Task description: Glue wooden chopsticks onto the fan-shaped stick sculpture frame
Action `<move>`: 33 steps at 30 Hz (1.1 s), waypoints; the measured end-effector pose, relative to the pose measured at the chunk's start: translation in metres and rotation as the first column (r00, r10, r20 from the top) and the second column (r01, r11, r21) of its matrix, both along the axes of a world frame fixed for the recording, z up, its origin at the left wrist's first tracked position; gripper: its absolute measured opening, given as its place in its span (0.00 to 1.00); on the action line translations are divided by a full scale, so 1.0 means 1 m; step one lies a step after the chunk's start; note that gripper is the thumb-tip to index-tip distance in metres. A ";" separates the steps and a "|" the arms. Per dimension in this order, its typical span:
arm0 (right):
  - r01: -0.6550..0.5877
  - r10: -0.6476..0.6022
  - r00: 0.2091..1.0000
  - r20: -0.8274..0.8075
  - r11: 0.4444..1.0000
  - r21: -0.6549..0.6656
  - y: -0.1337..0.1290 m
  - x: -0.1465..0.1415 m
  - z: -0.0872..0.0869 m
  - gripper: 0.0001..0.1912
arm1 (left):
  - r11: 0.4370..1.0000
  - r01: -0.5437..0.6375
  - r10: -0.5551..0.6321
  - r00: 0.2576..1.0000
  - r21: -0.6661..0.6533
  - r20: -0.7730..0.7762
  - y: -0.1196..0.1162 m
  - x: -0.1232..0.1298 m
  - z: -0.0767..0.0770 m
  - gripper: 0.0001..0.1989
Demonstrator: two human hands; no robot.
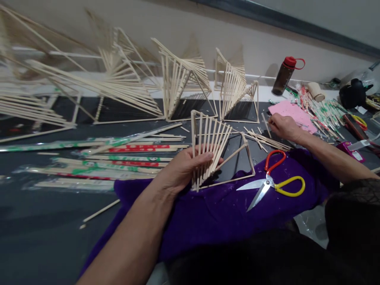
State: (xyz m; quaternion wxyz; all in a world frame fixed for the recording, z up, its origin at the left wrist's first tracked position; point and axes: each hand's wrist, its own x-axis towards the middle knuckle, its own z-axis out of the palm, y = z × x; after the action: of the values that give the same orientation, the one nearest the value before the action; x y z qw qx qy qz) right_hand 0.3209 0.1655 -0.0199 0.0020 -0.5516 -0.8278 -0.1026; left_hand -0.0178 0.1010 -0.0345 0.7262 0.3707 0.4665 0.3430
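A small stick frame (224,138), with a fan of several thin wooden sticks, is gripped at its left side by my left hand (184,166), the thumb lying across the sticks. Off to the right, my right hand (283,126) pinches a short wooden stick (266,125) beside a pink cloth (292,114). Loose sticks (267,140) lie just below that hand. Open scissors (268,181) with one red and one yellow handle rest on the purple cloth (208,225), right of the frame.
Larger stick structures (187,75) stand along the wall. Packaged chopsticks (127,158) lie on the dark table (35,229) at left. A red-lidded bottle (283,77), a paper cup (316,92), more wrapped sticks and a magenta object (350,151) are at right.
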 end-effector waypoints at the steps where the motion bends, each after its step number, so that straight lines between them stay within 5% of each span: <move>1: 0.035 -0.030 0.991 -0.128 0.999 0.033 -0.003 -0.001 0.003 0.15 | 1.000 0.002 -0.002 1.000 0.003 0.003 0.000 0.000 0.000 0.23; 6: -0.006 -0.048 0.765 -0.642 0.997 -0.082 -0.013 -0.001 0.023 0.26 | 1.000 -0.003 0.003 1.000 -0.001 -0.001 -0.001 0.001 0.002 0.23; 11: -0.051 -0.354 0.246 -0.902 0.925 -0.376 -0.011 -0.002 0.036 0.22 | 1.000 0.000 0.000 1.000 -0.018 0.013 -0.001 0.002 0.004 0.24; 14: -0.126 -0.449 0.052 -0.892 0.883 -0.452 -0.009 -0.007 0.040 0.17 | 1.000 0.015 -0.015 1.000 -0.002 0.006 -0.001 0.001 0.003 0.23; 20: -0.193 -0.458 -0.057 -0.887 0.877 -0.440 -0.010 -0.023 0.043 0.11 | 0.999 0.034 -0.034 0.999 0.040 -0.010 -0.001 0.000 -0.001 0.23; 29: -0.264 -0.248 -0.284 -0.926 0.949 -0.173 -0.007 -0.057 0.069 0.09 | 0.991 0.134 -0.136 0.983 0.026 0.127 -0.003 0.000 -0.002 0.24; 33: -0.319 -0.246 -0.286 -0.926 0.936 -0.150 -0.007 -0.078 0.071 0.15 | 0.990 0.134 -0.138 0.984 0.045 0.108 -0.004 -0.002 0.001 0.25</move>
State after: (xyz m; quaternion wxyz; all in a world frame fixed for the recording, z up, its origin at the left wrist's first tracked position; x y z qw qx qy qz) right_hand 0.2431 0.1589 0.0508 0.5705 -0.3709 -0.5064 0.5296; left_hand -0.0201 0.0970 -0.0333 0.7657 0.3955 0.3926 0.3213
